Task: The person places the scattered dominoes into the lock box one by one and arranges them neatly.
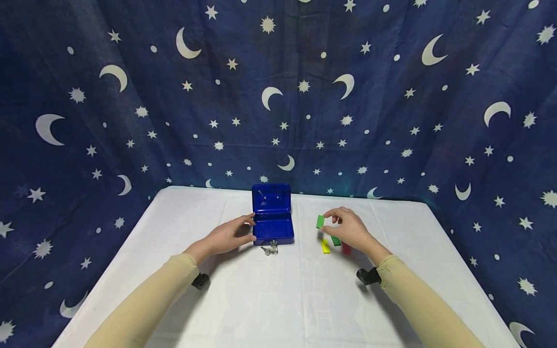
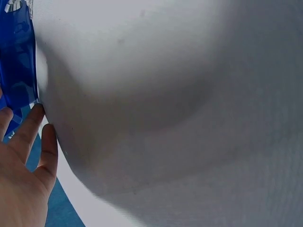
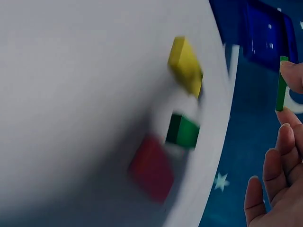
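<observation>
Between thumb and fingers my right hand (image 1: 350, 230) pinches a light green block (image 1: 320, 222), raised off the table to the right of a blue metal box (image 1: 273, 228). The same green block (image 3: 282, 84) shows edge-on in the right wrist view. Below that hand lie a yellow block (image 1: 325, 246), a dark green block (image 1: 335, 240) and a red block (image 1: 346, 249), the last two partly covered by the hand. My left hand (image 1: 227, 235) rests its fingertips at the left side of the box, whose lid (image 1: 271, 198) stands raised.
Small keys (image 1: 266, 251) hang at the lock (image 1: 273, 245) on the front of the box. A white cloth (image 1: 270, 299) covers the table. Behind it hangs a dark blue curtain (image 1: 304, 111) with moons and stars.
</observation>
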A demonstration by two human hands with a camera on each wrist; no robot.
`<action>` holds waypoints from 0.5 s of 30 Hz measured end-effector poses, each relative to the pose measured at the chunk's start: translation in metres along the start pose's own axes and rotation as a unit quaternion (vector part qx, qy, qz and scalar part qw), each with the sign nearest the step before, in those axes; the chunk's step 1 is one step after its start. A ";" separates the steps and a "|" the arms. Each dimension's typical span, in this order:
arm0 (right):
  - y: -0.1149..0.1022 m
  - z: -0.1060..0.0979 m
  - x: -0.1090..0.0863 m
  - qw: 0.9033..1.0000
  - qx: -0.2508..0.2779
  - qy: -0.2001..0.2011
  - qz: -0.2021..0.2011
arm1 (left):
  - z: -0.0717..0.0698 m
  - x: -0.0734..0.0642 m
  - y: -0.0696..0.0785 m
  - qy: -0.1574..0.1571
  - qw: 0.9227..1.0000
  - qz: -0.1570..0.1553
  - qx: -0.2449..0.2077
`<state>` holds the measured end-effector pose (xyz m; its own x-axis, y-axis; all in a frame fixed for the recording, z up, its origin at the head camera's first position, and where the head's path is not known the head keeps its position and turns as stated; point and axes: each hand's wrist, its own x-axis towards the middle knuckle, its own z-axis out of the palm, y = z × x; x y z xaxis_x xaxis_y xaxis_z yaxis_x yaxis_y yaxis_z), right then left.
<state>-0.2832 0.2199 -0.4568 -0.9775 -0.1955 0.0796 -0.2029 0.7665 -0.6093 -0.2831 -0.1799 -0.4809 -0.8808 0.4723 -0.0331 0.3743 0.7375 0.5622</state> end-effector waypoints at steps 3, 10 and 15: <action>-0.012 0.008 0.007 1.000 0.005 -0.006 -0.018 | 0.000 0.000 -0.001 0.000 1.000 0.001 0.001; -0.036 0.029 0.023 0.998 -0.008 -0.011 -0.062 | 0.000 0.000 -0.001 0.002 1.000 0.005 0.002; -0.053 0.042 0.032 0.997 -0.017 -0.018 -0.078 | 0.000 0.000 -0.001 0.003 1.000 0.005 0.003</action>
<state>-0.3013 0.1471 -0.4548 -0.9316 -0.3345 0.1423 -0.3539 0.7454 -0.5650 -0.2838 -0.1806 -0.4813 -0.8790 0.4763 -0.0226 0.3843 0.7358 0.5575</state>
